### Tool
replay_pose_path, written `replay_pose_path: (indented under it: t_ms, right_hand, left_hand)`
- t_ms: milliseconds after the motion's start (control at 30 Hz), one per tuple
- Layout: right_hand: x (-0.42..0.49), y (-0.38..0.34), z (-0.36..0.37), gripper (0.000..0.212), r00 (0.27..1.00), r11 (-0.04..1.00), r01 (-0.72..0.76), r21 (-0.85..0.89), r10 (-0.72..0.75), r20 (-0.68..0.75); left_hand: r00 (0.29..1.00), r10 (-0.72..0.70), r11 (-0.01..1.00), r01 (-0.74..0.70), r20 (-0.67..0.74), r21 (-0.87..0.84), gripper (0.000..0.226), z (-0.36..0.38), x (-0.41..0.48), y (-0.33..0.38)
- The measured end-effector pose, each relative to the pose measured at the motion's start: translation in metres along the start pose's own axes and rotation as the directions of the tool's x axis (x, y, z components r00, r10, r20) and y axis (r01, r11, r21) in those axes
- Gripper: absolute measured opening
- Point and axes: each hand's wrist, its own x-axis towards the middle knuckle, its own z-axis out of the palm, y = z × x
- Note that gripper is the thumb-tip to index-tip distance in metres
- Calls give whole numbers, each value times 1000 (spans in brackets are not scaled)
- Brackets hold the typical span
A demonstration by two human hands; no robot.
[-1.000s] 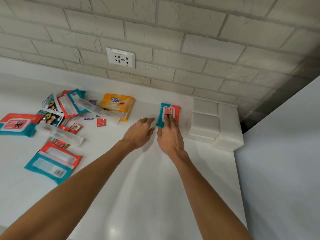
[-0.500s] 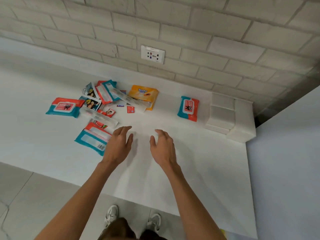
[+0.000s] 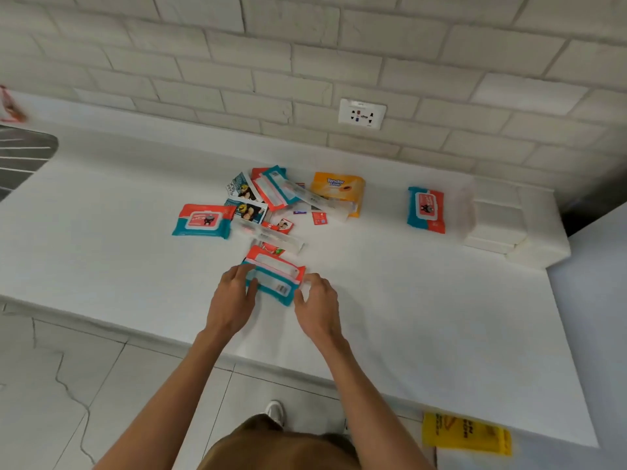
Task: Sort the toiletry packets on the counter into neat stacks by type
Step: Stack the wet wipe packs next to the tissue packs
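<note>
On the white counter [image 3: 407, 317], close to its front edge, both hands meet at one face-down wipes packet [image 3: 275, 278]. It is red and teal and lies label side down with a barcode showing.

Left hand [image 3: 233, 295]: the fingers are curled over the packet's left end and the thumb is set against its near edge.

Right hand [image 3: 317, 301]: the thumb sits at the near right corner and the fingers are bent round the right end. Whether the packet is lifted clear of the surface cannot be told.

Just behind this packet lies the loose pile:
- A near clear sleeve [image 3: 271, 235] lies slantwise across the middle of the pile.
- A left-side wipes packet [image 3: 203, 221] lies face up at the pile's left edge.
- A rear wipes packet [image 3: 273, 186] lies face down at the back, partly under a far clear sleeve [image 3: 319, 200].
- The far clear sleeve also crosses the front of an orange tissue pack [image 3: 339, 191].
- Two picture sachets [image 3: 249, 212] lie between the left-side and rear packets.
- A small red sachet [image 3: 319, 218] lies just in front of the far sleeve.

A right-side wipes packet [image 3: 426, 210] lies face up, well apart from the pile. It is just beside a set of white blocks [image 3: 492, 218] at the counter's right end.

A wall socket [image 3: 362, 113] is mounted in the brick wall above the pile.
</note>
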Motion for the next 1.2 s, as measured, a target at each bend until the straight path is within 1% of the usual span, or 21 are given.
replay_pose_path:
  t_ms: [33,100,167,233,333,433,500,633,733,800,867,900,967,1000,1033,1067,1200]
  right_hand:
    - [0,-1,5,39,999,999,-38,19,38,-16]
    - [2,-9,17,40,994,993,-93,70,96,-46]
    - [6,-14,27,44,986,982,-139,126,149,-75]
    - [10,-18,33,46,975,968,-187,169,204,-88]
    - [14,-25,38,49,957,942,-247,228,274,-94]
    - [17,-27,40,50,944,908,-290,304,323,-66]
    - [18,-24,39,50,929,867,-327,376,367,-40]
    - [19,-15,26,47,886,735,-399,548,463,24]
    - [22,-8,14,44,853,569,-410,713,515,79]
    - [24,-2,5,38,851,486,-386,784,515,100]
    - [26,3,-5,25,863,418,-355,836,490,121]
    - [26,5,-12,20,871,365,-331,870,472,134]
    - [26,9,-24,24,880,260,-290,921,451,150]
    - [26,12,-28,26,879,245,-285,927,453,151]
    - [25,14,-31,27,876,247,-284,926,461,146]
    - [25,18,-32,26,872,274,-288,918,472,132]
    - [24,26,-31,21,858,438,-318,841,510,58]
  left_hand:
    - [999,32,999,-32,16,16,44,0,2,-6]
    - [988,122,990,-127,92,54,56,-3,8,-21]
    - [959,213,967,-234,188,98,69,-2,15,-30]
    - [925,259,940,-308,278,148,78,0,24,-36]
    - [890,293,898,-381,349,218,81,5,39,-41]
    - [873,318,875,-420,369,239,81,7,46,-39]
    - [860,341,855,-452,380,254,78,6,46,-35]
    - [832,413,809,-522,371,270,70,2,46,-27]
    - [815,458,787,-557,355,264,62,7,45,-20]
    - [811,473,789,-564,345,244,55,11,44,-12]
    - [815,480,805,-556,326,207,48,12,44,-2]
    - [817,478,816,-549,322,183,45,12,45,4]
    - [823,465,840,-526,326,132,40,13,49,18]
    - [828,451,855,-508,335,105,37,14,52,24]
    - [833,435,871,-486,342,76,36,15,54,31]
    - [837,420,886,-462,350,42,36,17,56,36]
    - [862,331,942,-325,385,-82,42,25,62,55]
